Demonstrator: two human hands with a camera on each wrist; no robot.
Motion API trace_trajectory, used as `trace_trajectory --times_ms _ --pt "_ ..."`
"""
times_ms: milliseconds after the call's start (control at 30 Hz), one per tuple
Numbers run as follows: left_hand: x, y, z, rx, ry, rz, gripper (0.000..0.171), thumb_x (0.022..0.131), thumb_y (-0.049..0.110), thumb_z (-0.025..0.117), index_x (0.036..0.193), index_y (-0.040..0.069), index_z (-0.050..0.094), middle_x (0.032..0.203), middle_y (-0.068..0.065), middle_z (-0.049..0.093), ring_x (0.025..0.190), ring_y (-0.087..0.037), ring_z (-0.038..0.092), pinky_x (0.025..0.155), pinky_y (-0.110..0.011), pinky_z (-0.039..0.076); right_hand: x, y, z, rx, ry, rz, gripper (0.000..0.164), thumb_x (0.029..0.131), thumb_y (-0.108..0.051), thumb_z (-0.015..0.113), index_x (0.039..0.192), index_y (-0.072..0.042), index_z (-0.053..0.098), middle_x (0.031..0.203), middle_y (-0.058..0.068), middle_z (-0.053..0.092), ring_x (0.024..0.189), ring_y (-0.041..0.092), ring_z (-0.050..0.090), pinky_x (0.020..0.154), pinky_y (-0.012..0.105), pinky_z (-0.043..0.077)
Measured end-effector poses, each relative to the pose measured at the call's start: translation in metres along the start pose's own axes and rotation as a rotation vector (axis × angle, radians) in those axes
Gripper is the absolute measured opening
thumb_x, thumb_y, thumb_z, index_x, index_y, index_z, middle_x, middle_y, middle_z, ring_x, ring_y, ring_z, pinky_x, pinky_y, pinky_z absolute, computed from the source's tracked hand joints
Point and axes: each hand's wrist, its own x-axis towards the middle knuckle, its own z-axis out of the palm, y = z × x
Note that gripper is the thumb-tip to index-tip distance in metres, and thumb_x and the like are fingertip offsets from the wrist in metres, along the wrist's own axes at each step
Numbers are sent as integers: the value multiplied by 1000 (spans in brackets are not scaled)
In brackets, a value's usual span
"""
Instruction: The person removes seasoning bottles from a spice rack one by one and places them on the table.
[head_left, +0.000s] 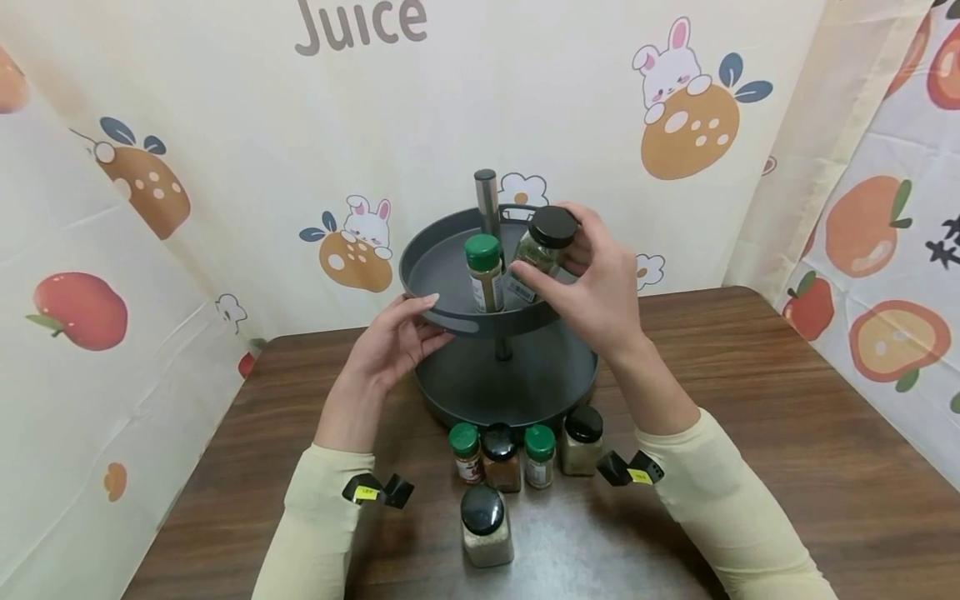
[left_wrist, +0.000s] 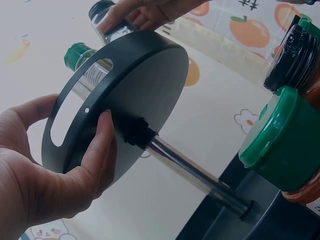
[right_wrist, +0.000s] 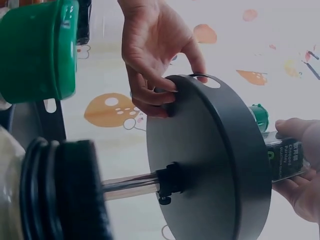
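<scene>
My right hand [head_left: 603, 287] holds a square glass spice jar [head_left: 534, 252] with a black lid, tilted, over the right side of the upper tray [head_left: 442, 265]. In the right wrist view the jar's dark label [right_wrist: 286, 156] reads "Chopped Parsley". A spice bottle [head_left: 486, 279] with a green cap stands on the tray, just left of the jar. At the tray's front left, my left hand [head_left: 390, 346] grips the rim. The left wrist view shows the left hand [left_wrist: 60, 172] with its fingers to both sides of the tray wall, around the slotted handle opening.
A metal pole [head_left: 487, 196] rises through the upper tray from a wider lower tray [head_left: 495, 387]. Before the rack, several green-capped and black-lidded spice containers [head_left: 501, 468] stand in a row on the wooden table [head_left: 750, 400]. Nearer sits another black-lidded jar [head_left: 487, 542]. Printed curtains [head_left: 225, 150] hang behind and beside the table.
</scene>
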Motion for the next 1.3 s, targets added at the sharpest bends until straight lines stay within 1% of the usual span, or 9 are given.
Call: trace_trajectory --times_ms 133,300,367,567,800,933,1033,1167,1300 --pt "0 -1 -1 5 -10 -1 61 99 13 57 150 5 25 98 -6 67 90 -22 67 85 -35 60 -2 -8 -5 -27 35 -3 62 71 4 84 124 12 54 105 23 71 93 22 70 83 45 60" --pt "1 -1 -2 5 -15 0 63 98 13 58 151 5 24 98 -7 68 90 -22 67 84 -35 60 -4 -16 -13 -18 67 -35 61 71 6 84 124 11 55 108 21 72 94 18 70 84 28 60" --pt "1 0 -2 3 -15 0 63 99 12 57 151 4 24 98 -7 68 90 -22 67 84 -35 60 -5 -20 -16 0 70 -48 61 70 7 83 123 11 55 109 21 72 95 17 70 85 24 58" --pt "-2 -2 -4 -2 -10 0 64 100 12 55 153 3 20 96 -6 69 90 -22 67 85 -35 60 -12 -31 -24 80 44 -45 59 70 9 82 124 7 56 113 17 72 96 19 69 82 21 58" --pt "-3 -1 -7 -4 -6 8 61 100 12 56 152 5 24 97 -6 69 91 -22 67 86 -35 60 -24 -40 -31 192 -33 8 63 68 19 78 125 10 54 113 26 69 100 29 68 81 21 59" --pt "-2 1 -7 -6 -16 9 61 99 13 56 151 6 25 99 -7 69 91 -22 67 86 -35 60 -33 -43 -37 224 -93 52 66 68 19 79 128 7 54 114 26 69 101 29 67 79 20 59" --pt "0 2 -6 -3 -28 7 63 100 13 56 152 5 23 99 -7 68 91 -22 67 86 -35 59 -41 -44 -40 273 -140 74 67 67 22 77 128 9 53 114 29 67 101 29 66 79 20 59" --pt "1 2 -3 5 -38 1 62 99 13 56 152 5 24 98 -6 69 91 -22 67 86 -35 60 -52 -44 -42 368 -216 94 63 66 26 75 124 16 51 111 35 64 99 35 65 80 21 59" --pt "2 1 -2 5 -34 -5 60 99 12 56 150 4 26 97 -6 69 89 -22 67 85 -34 60 -64 -45 -42 397 -300 118 59 68 24 75 122 15 51 110 33 64 97 36 65 80 23 60"
